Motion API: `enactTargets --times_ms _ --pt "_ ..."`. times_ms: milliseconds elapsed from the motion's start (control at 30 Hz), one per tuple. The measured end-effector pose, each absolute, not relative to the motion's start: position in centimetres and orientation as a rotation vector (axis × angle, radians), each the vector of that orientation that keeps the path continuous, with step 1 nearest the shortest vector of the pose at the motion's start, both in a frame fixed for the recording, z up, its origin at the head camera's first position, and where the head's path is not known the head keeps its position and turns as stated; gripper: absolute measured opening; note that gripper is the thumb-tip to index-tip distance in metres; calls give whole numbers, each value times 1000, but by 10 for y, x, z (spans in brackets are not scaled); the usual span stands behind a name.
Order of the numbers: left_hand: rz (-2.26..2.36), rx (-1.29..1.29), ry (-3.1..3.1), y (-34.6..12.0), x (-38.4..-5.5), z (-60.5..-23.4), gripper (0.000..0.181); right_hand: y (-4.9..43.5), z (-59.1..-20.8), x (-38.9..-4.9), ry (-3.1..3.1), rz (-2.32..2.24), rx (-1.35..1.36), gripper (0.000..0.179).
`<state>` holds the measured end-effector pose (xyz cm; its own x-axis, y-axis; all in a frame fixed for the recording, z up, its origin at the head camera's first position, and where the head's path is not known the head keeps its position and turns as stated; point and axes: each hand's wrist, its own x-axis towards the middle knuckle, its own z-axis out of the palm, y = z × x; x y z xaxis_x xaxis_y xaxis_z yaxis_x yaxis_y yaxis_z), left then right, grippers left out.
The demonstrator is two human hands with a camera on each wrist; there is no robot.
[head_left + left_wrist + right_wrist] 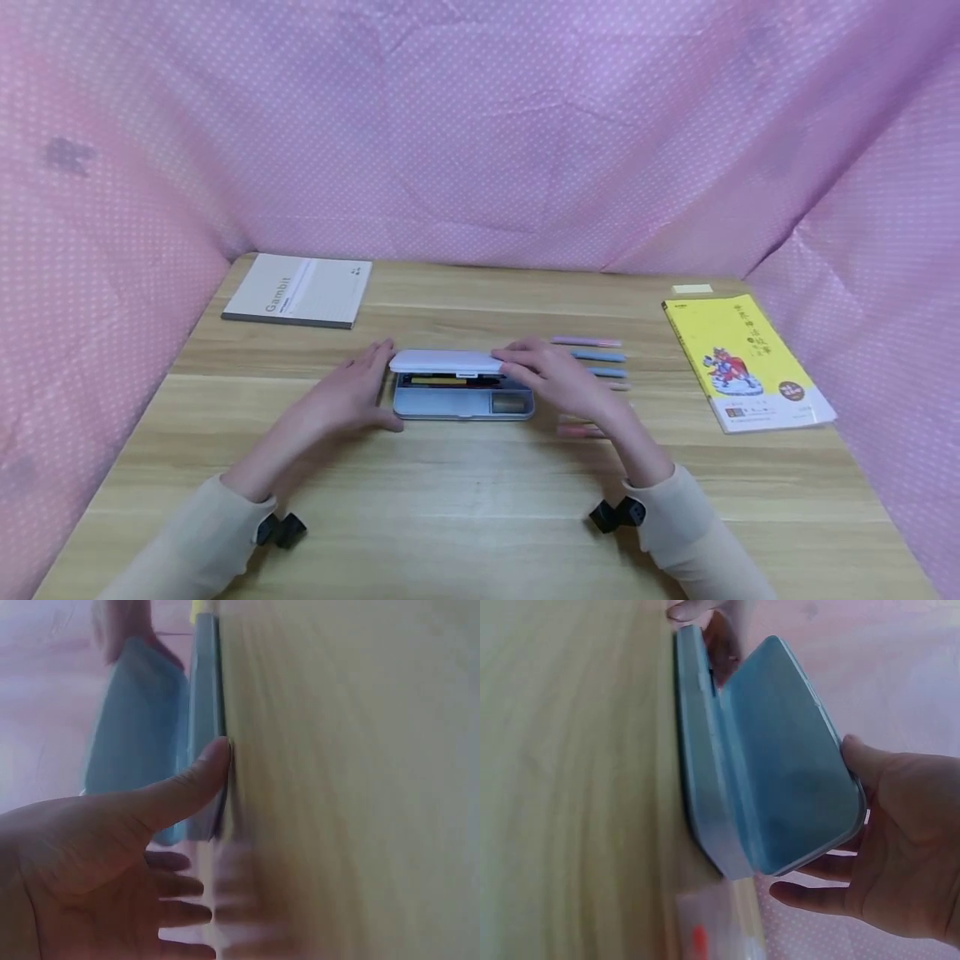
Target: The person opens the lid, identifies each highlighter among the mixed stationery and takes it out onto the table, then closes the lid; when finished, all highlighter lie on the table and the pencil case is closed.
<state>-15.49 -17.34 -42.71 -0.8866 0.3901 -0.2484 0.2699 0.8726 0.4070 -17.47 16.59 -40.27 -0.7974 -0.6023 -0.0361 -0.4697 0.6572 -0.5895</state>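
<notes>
A pale pencil case (442, 415) lies at mid-table, its lid (442, 362) tilted partway up from the back edge. Inside, a yellow pencil (438, 381) and dark pens lie along the back, and a small brownish block (509, 405) fills the right front compartment. My right hand (558, 377) pinches the lid's right end, thumb on its edge and fingers behind, as the right wrist view shows. At the case's left end is my left hand (348, 396), fingers stretched out. Its thumb (202, 769) touches the front edge in the left wrist view.
Right of the case, several pens (598, 357) lie in a column, with reddish ones (581, 431) partly beneath my right forearm. A grey notebook (300, 290) is at back left. A yellow book (746, 362) lies at right, with a pale sticky pad (692, 288) behind it.
</notes>
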Motion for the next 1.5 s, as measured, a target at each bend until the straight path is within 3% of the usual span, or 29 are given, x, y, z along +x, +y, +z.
enactTargets --times_ms 167,367,633,867,1500 --pt "564 733 2757 -188 -152 -417 73 165 -409 -168 2677 -603 -1022 53" --pt "514 995 2854 -168 -157 -414 46 164 -415 -163 2667 -345 -1100 61" --pt "303 1154 2780 -139 -149 -440 63 159 -425 -156 2679 -115 -1172 65" --pt "138 1226 2836 -135 -143 -456 72 157 -439 -151 2818 206 -1390 72" --pt "7 1306 2918 -131 -135 -462 65 154 -445 -145 2874 329 -1451 70"
